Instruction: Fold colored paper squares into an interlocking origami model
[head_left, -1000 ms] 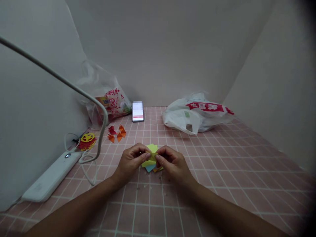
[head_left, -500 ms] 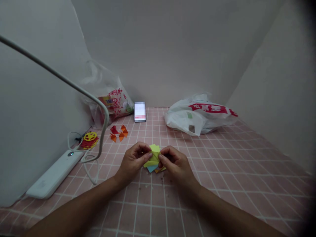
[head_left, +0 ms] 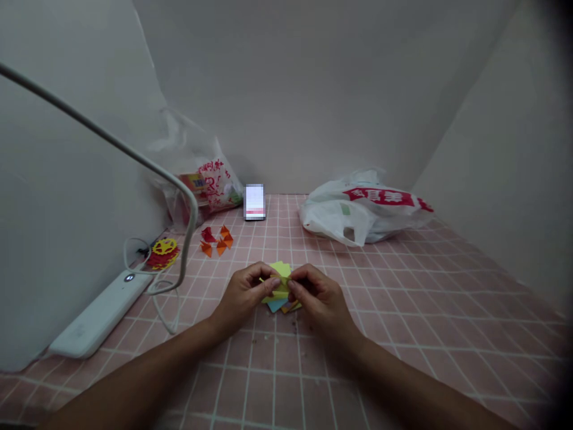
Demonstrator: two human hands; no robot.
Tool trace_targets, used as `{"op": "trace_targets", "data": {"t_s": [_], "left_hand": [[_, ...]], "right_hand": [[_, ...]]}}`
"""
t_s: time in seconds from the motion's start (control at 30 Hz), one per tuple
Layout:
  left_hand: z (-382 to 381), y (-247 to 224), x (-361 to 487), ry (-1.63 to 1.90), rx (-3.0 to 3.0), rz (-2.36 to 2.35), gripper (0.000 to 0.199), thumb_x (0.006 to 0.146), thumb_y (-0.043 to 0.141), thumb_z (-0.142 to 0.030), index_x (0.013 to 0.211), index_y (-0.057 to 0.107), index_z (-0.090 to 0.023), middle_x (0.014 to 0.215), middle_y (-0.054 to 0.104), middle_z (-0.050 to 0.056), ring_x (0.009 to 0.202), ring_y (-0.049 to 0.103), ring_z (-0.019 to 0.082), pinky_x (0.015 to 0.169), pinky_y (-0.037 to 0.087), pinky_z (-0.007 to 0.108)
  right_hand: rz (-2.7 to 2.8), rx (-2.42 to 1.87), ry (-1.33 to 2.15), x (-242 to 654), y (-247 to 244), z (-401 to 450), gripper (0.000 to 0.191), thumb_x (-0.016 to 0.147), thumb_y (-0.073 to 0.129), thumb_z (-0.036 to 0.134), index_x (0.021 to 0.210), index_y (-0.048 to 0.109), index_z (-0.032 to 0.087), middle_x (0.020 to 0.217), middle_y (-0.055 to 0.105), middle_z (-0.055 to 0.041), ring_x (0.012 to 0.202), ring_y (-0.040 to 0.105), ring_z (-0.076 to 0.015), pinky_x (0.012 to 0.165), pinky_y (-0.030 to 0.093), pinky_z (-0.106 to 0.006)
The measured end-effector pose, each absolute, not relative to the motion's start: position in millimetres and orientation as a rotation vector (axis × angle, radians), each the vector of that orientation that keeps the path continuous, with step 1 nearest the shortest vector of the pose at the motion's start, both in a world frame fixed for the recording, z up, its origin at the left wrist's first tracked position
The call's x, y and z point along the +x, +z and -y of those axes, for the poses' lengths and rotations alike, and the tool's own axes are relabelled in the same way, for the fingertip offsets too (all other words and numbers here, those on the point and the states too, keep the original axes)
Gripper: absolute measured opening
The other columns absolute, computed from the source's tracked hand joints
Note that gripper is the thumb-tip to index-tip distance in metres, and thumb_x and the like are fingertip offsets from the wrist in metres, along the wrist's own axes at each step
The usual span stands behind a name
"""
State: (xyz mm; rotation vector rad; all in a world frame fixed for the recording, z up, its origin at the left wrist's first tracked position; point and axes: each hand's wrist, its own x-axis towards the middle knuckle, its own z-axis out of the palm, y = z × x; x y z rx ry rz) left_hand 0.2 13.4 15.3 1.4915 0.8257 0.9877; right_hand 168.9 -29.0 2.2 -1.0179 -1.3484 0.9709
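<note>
Over a stack of small coloured papers [head_left: 278,305], my left hand [head_left: 248,292] and my right hand [head_left: 319,294] meet, each with thumb and forefinger pinched. Between their fingertips is a small piece of yellow paper [head_left: 285,279], partly folded and largely covered by the fingers. Yellow, blue and orange sheets of the stack show behind and below the hands. Farther back on the left, several folded orange paper pieces [head_left: 221,246] and a dark red folded piece [head_left: 208,235] lie in a loose group on the pink checked cloth [head_left: 259,382].
A phone [head_left: 255,202] with a lit screen stands at the back. Plastic bags flank it: a clear bag [head_left: 215,185] left, a white bag [head_left: 335,218] right. Red and yellow cut-out shapes [head_left: 165,254], a white elongated device [head_left: 101,313] and a cable [head_left: 188,218] are on the left.
My left hand has shifted slightly right and its fingers now sit closer to my right fingertips. Less of the pinched yellow paper shows; it looks flatter. The surrounding things stay put.
</note>
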Motion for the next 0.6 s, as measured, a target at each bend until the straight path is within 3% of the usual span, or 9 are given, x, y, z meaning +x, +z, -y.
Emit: {"op": "trace_targets", "data": {"t_s": [0.3, 0.6], "left_hand": [[-13.3, 15.7, -1.1, 0.997, 1.493, -0.885, 0.015, 0.076, 0.070, -0.029, 0.080, 0.068, -0.014, 0.059, 0.057, -0.004, 0.046, 0.048, 0.006, 0.044, 0.040, 0.016], [-10.3, 16.5, 3.1, 0.907, 1.372, -0.875, 0.020, 0.075, 0.071, -0.031, 0.083, 0.065, -0.014, 0.059, 0.064, -0.001, 0.050, 0.060, 0.010, 0.049, 0.051, 0.020]], "right_hand": [[1.340, -1.011, 1.073, 169.8, 3.0, 30.0, 0.013, 0.089, 0.056, 0.029, 0.091, 0.061, 0.018, 0.066, 0.061, 0.0003, 0.059, 0.059, -0.0144, 0.058, 0.051, -0.027], [1.448, -1.124, 0.796, 171.2, 2.7, 29.5, 0.009, 0.086, 0.056, 0.019, 0.083, 0.064, 0.019, 0.074, 0.058, -0.0011, 0.062, 0.056, -0.0128, 0.052, 0.045, -0.023]]}}
